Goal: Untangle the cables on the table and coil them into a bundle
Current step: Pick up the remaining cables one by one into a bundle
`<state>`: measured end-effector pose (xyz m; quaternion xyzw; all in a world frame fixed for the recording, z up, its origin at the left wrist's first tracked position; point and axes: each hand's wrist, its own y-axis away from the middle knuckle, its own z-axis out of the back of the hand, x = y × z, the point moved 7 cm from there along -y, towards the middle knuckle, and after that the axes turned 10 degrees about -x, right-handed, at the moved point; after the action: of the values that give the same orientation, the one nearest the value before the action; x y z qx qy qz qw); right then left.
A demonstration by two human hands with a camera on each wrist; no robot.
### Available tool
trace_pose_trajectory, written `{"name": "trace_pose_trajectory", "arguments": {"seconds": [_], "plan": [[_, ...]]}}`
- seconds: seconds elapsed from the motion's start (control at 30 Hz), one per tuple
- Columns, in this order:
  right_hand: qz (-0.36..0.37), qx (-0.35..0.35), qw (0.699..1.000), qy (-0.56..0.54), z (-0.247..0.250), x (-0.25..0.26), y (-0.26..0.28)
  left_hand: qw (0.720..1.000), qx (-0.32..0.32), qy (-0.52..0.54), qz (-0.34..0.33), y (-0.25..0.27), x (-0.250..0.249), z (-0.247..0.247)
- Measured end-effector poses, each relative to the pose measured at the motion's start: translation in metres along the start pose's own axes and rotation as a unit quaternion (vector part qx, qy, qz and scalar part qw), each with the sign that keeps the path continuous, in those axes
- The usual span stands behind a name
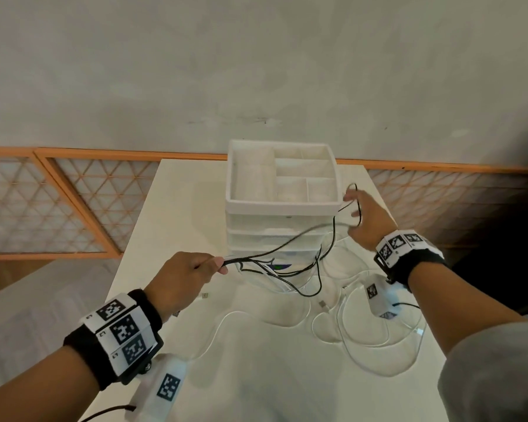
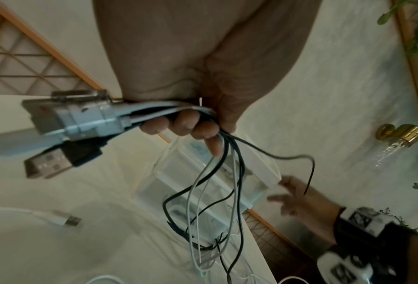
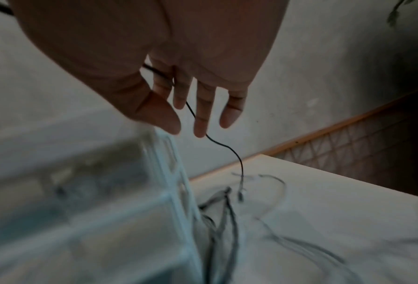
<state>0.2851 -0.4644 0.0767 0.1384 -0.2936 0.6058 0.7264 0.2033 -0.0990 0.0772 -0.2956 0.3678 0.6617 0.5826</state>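
Observation:
A tangle of thin black cable (image 1: 333, 229) and white cables (image 1: 348, 339) lies across the white table (image 1: 256, 376), in front of a drawer unit. My left hand (image 1: 208, 266) is raised at the left and grips a bunch of black and white cable ends in its fist. In the left wrist view its fingers (image 2: 186, 126) curl round the strands, and USB plugs (image 2: 47, 167) stick out behind. My right hand (image 1: 363, 217) hovers beside the unit's right corner with its fingers (image 3: 203, 115) straight and spread. A loop of the black cable (image 3: 237, 155) hangs between them.
A white drawer unit (image 1: 282, 208) with a divided top tray stands at the table's far middle. A loose white USB plug (image 1: 204, 296) lies near the left edge. Two white tagged boxes (image 1: 378, 300) (image 1: 165, 388) sit on the table under my wrists. A wall is behind.

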Motion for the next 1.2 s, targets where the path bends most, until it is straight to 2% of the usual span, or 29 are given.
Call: {"name": "trace_pose_trajectory", "arguments": {"seconds": [0.1, 0.17, 0.27, 0.33, 0.37, 0.43, 0.47, 0.53, 0.57, 0.6, 0.63, 0.7, 0.73, 0.8, 0.87, 0.97, 1.03, 1.1, 1.13, 1.2], "plan": [[-0.065, 0.11, 0.981, 0.145, -0.019, -0.045, 0.032, 1.0, -0.01, 0.011, -0.014, 0.001, -0.002, 0.005], [-0.083, 0.121, 0.975, 0.165, -0.017, -0.047, 0.05, 0.999, -0.009, 0.009, -0.033, 0.002, -0.006, 0.006], [-0.017, 0.099, 0.994, 0.033, -0.012, 0.011, 0.078, 0.997, 0.01, -0.002, -0.072, 0.005, -0.023, -0.001], [0.034, 0.123, 0.988, -0.084, -0.019, 0.07, 0.104, 0.992, 0.029, -0.026, -0.123, 0.01, -0.041, -0.01], [0.052, 0.144, 0.983, -0.103, -0.029, 0.093, 0.117, 0.986, 0.039, -0.04, -0.155, 0.013, -0.05, -0.015], [0.078, 0.186, 0.977, -0.063, -0.056, 0.115, 0.136, 0.976, 0.059, -0.048, -0.203, 0.021, -0.065, -0.02], [0.066, 0.209, 0.975, -0.028, -0.067, 0.113, 0.139, 0.974, 0.075, -0.039, -0.211, 0.024, -0.068, -0.019], [0.011, 0.288, 0.956, 0.063, -0.08, 0.085, 0.138, 0.97, 0.133, -0.031, -0.199, 0.027, -0.061, -0.013], [-0.008, 0.295, 0.948, 0.118, -0.079, 0.067, 0.132, 0.968, 0.17, -0.046, -0.18, 0.029, -0.05, -0.009], [-0.011, 0.254, 0.953, 0.166, -0.071, 0.053, 0.12, 0.963, 0.203, -0.077, -0.158, 0.029, -0.034, -0.005], [-0.005, 0.161, 0.97, 0.184, -0.06, 0.043, 0.108, 0.955, 0.228, -0.124, -0.141, 0.029, -0.016, -0.002], [0.018, -0.036, 0.992, 0.117, -0.039, 0.043, 0.1, 0.939, 0.234, -0.219, -0.125, 0.027, 0.017, -0.001], [0.032, -0.079, 0.994, 0.074, -0.04, 0.051, 0.106, 0.937, 0.22, -0.245, -0.115, 0.027, 0.029, -0.003], [0.02, -0.026, 0.999, 0.042, -0.07, 0.057, 0.123, 0.942, 0.186, -0.267, -0.082, 0.027, 0.051, -0.008], [-0.008, 0.043, 0.997, 0.066, -0.102, 0.058, 0.147, 0.953, 0.151, -0.257, -0.051, 0.026, 0.072, -0.008], [0.062, 0.097, 0.991, 0.068, -0.144, 0.078, 0.18, 0.967, 0.118, -0.224, -0.033, 0.026, 0.086, -0.005], [0.135, 0.206, 0.965, 0.092, -0.181, 0.102, 0.206, 0.97, 0.105, -0.216, -0.037, 0.025, 0.086, -0.003], [0.179, 0.302, 0.922, 0.165, -0.214, 0.114, 0.23, 0.974, 0.096, -0.2, -0.04, 0.025, 0.081, -0.004], [0.182, 0.323, 0.905, 0.207, -0.224, 0.115, 0.235, 0.977, 0.091, -0.19, -0.043, 0.025, 0.077, -0.004], [0.184, 0.317, 0.895, 0.255, -0.233, 0.118, 0.235, 0.981, 0.078, -0.175, -0.04, 0.025, 0.071, -0.004]]}}
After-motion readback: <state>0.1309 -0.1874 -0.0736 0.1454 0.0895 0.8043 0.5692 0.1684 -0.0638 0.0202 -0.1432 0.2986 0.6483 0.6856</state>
